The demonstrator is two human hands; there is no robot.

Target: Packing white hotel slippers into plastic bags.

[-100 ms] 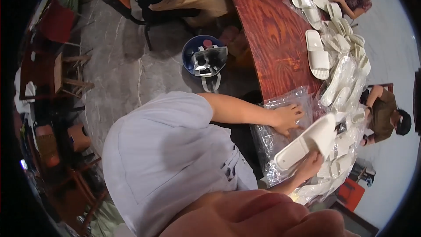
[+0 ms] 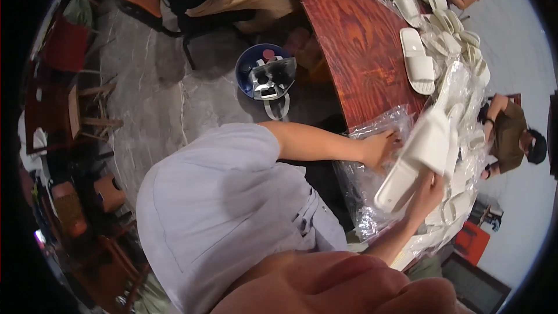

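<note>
My right hand [image 2: 426,193] grips a white slide slipper [image 2: 397,188] by its side and holds it tilted above the table edge. A second white slipper seems to lie against it, but the overlap hides how they sit. My left hand [image 2: 379,149] rests on a stack of clear plastic bags [image 2: 361,189], its fingers curled on the top bag. The raised slipper covers part of those fingers. Beyond both hands, white slippers in clear bags [image 2: 459,195] are heaped along the table.
The red-brown wooden table [image 2: 360,52] runs away from me. An unwrapped slipper [image 2: 417,61] lies on it beside the pile. A blue bucket [image 2: 244,72] with items stands on the floor. A seated person [image 2: 250,0] and people across the table [image 2: 508,134] are nearby.
My right hand has moved the slipper up and to the right, over the left fingers. The left hand's fingers, spread before, have curled in on the bags. The whole view has shifted slightly.
</note>
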